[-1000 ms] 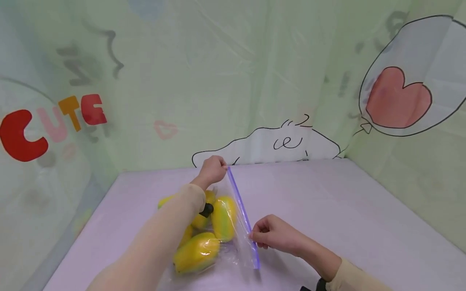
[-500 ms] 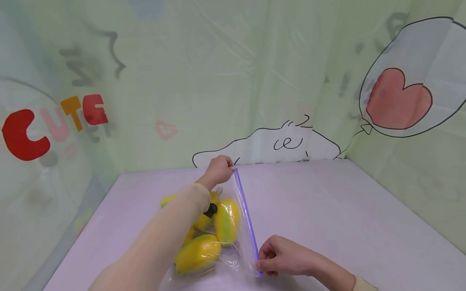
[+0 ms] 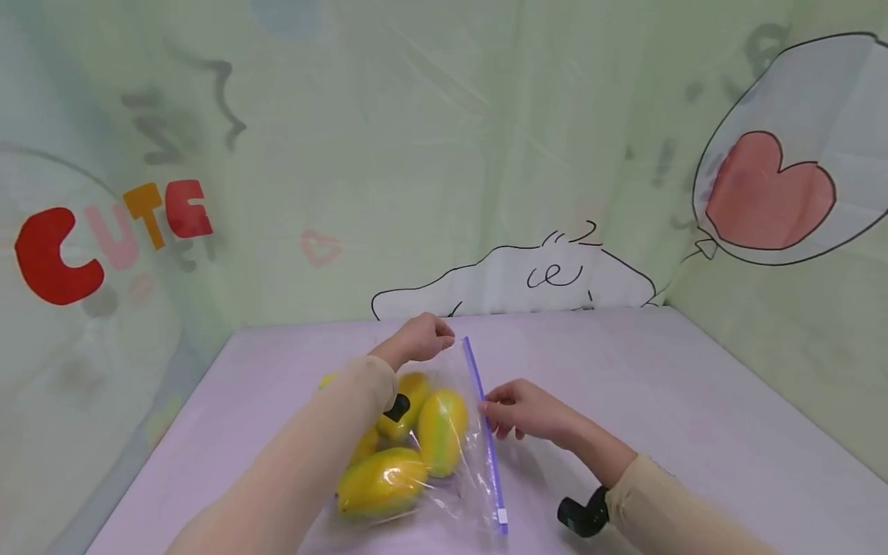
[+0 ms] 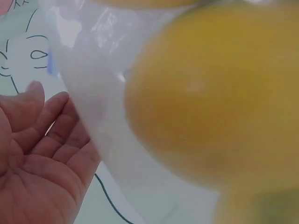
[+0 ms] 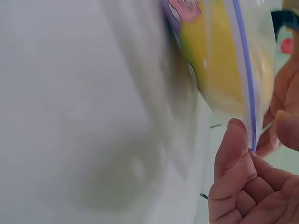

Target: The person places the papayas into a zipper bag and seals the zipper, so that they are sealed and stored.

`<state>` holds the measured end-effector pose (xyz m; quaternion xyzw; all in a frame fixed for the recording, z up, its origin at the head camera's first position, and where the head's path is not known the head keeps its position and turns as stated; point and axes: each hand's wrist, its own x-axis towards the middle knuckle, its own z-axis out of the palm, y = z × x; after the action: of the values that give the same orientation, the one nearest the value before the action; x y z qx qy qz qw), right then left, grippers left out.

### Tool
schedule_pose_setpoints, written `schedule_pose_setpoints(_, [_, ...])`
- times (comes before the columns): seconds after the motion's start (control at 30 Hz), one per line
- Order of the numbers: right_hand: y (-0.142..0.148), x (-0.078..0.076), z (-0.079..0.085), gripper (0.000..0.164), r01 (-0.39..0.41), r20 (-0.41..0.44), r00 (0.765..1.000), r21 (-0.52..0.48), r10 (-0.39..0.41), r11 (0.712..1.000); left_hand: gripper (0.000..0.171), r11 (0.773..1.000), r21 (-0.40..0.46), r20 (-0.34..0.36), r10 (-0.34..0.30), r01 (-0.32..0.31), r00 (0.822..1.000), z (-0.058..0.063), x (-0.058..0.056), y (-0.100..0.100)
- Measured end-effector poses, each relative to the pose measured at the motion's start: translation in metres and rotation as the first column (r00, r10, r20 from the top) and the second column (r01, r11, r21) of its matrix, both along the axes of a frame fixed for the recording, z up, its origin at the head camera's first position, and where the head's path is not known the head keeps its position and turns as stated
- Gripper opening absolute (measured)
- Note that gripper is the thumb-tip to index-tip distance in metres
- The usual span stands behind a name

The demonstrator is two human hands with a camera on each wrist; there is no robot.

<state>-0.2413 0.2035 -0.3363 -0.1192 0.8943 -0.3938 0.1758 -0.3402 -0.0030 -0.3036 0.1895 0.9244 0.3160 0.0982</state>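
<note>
On the table, a clear zip bag (image 3: 472, 470) holds several yellow-green fruits (image 3: 385, 482) that look like papayas. Its purple zip strip (image 3: 489, 455) runs from the far side toward me, with a white slider (image 3: 502, 516) at the near end. My left hand (image 3: 419, 338) is beside the strip's far end, fingers loosely bent; in the left wrist view its thumb stands off the fingers, and the fingertips lie by the bag's edge. Midway along the strip is my right hand (image 3: 529, 412); in the right wrist view its thumb and forefinger stand apart around the strip.
The table (image 3: 624, 370) is covered in pale lilac. Light green printed curtains (image 3: 416, 154) enclose it at the back and sides. A black wrist device (image 3: 584, 515) shows by the right sleeve; my left sleeve hides part of the bag.
My right hand went down to the strip's near end, then back up to its middle, uncovering the white slider. My left hand shifted slightly right and has come away from the bag's far corner.
</note>
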Motion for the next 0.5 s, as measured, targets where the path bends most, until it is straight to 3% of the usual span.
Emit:
schedule_pose_setpoints(0.2, [-0.008, -0.041, 0.003, 0.047, 0.088, -0.039, 0.996, 0.071, -0.086, 0.994, 0.035, 0.995, -0.098, -0.013, -0.023, 0.022, 1.0, 0.003, -0.006, -0.037])
schedule_pose_setpoints(0.33, [-0.006, -0.065, 0.002, 0.048, 0.114, -0.053, 0.992, 0.052, -0.111, 0.992, 0.036, 0.985, -0.17, -0.024, 0.038, -0.041, 0.999, 0.003, -0.011, -0.077])
schedule_pose_setpoints(0.5, [-0.003, -0.085, -0.002, 0.045, 0.157, -0.066, 0.986, 0.008, -0.156, 0.988, 0.035, 0.968, -0.214, -0.018, 0.132, -0.133, 0.991, -0.016, -0.018, -0.125])
